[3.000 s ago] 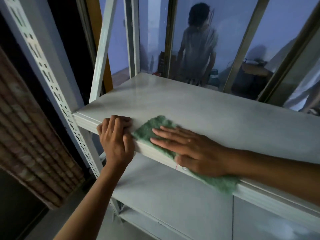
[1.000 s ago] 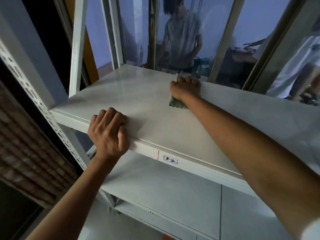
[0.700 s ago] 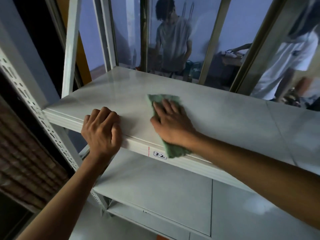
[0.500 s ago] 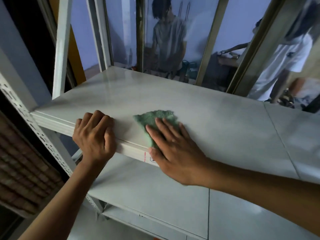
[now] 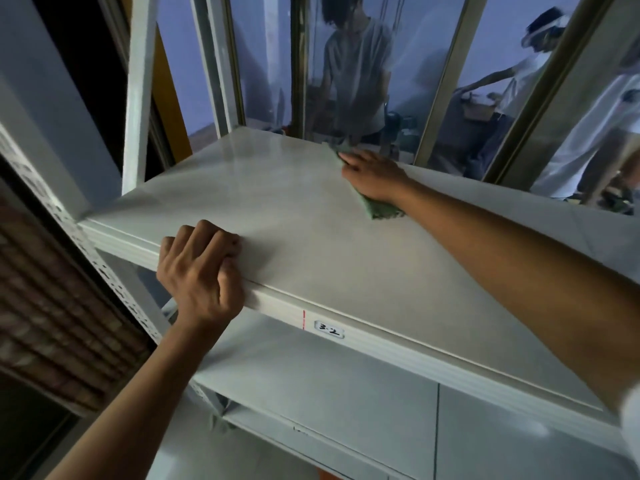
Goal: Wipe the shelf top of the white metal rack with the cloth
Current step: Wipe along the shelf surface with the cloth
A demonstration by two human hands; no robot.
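The white metal rack's shelf top (image 5: 304, 237) fills the middle of the view. A green cloth (image 5: 379, 209) lies flat on it near the back edge, mostly covered by my right hand (image 5: 372, 174), which presses it down with straight fingers. Only the cloth's near end and a far tip show. My left hand (image 5: 199, 271) grips the shelf's front edge at the left, fingers curled over the lip.
Perforated white uprights (image 5: 104, 275) stand at the left corner. A lower shelf (image 5: 311, 386) sits below, and a label (image 5: 329, 329) marks the front lip. Glass panels (image 5: 356, 64) rise right behind the shelf, with people visible in them.
My right hand has slid the cloth from the front edge away to the back of the shelf. My left hand has kept its grip on the front edge.
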